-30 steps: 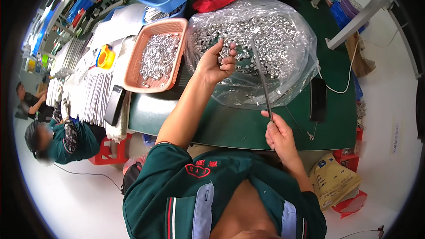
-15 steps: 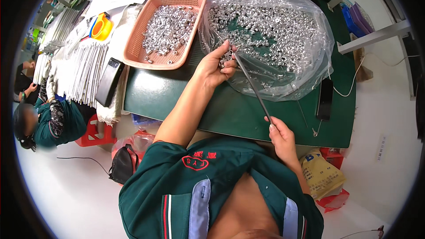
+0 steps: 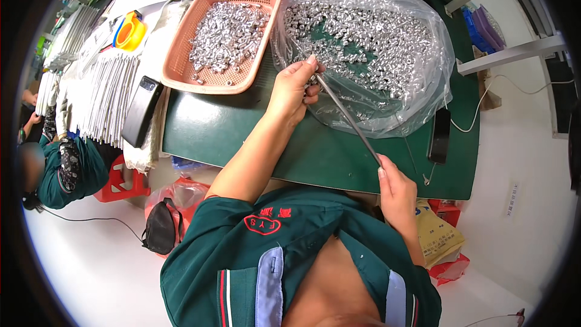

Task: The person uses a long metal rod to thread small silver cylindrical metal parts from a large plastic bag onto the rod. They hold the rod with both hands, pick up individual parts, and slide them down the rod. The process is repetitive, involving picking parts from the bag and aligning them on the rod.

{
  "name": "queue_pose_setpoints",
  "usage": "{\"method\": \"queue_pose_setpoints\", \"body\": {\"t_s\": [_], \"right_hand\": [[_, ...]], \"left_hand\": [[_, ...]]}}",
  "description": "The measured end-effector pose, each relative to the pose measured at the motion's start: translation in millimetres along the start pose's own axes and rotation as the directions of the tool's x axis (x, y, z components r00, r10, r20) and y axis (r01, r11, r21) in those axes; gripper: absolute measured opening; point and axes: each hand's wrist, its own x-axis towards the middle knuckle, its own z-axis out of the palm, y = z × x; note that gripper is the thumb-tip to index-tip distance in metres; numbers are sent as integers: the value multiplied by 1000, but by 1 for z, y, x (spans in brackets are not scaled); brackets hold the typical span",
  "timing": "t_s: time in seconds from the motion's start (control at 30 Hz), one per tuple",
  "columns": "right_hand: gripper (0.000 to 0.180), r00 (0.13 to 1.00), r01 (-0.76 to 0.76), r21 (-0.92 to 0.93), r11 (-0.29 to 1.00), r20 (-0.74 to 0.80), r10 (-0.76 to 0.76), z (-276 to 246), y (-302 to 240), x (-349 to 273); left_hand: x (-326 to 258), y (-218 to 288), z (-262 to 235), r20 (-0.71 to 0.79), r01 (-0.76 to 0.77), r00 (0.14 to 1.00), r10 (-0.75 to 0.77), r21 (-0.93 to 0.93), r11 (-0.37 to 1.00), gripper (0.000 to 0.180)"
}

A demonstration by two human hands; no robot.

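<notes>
My left hand [image 3: 295,88] is closed, palm up, over the near edge of the clear plastic bag [image 3: 417,112]. Thumb and fingers curl round a few small silvery metal pieces [image 3: 307,92], partly hidden by the fingers. A thin grey metal rod [image 3: 350,117] slants from my left fingertips down to my right hand [image 3: 396,191], which pinches its near end between thumb and fingers. The rod's far end meets the piece at the left thumb; whether it sits inside cannot be made out. Many like pieces [image 3: 393,42] lie spread in the bag.
A pink plastic basket [image 3: 169,72] with more metal pieces stands left of the bag on the green table [image 3: 206,127]. Further left are a black phone [image 3: 143,112], rows of pale rods [image 3: 109,100] and a yellow tape dispenser [image 3: 129,33]. Another phone [image 3: 440,136] lies right. A co-worker [image 3: 72,166] sits far left.
My right hand has shifted a little right and toward me, with the rod still in its grip. My left hand stays nearly in place. The whole view has shifted slightly.
</notes>
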Motion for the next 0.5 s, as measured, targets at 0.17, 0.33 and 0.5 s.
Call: {"method": "queue_pose_setpoints", "body": {"t_s": [0.17,0.33,0.5], "right_hand": [[28,999,26,-176,984,-39,-34,-15,-9,3],[27,994,48,-234,971,-82,-69,-24,-9,9],[26,999,5,-134,991,-48,-12,-32,0,10]], "left_hand": [[-4,1,7,-39,-24,999,22,-57,998,30],[-2,3,1,6,45,999,-45,-85,995,24],[3,7,-8,61,211,977,-205,-109,972,23]]}}
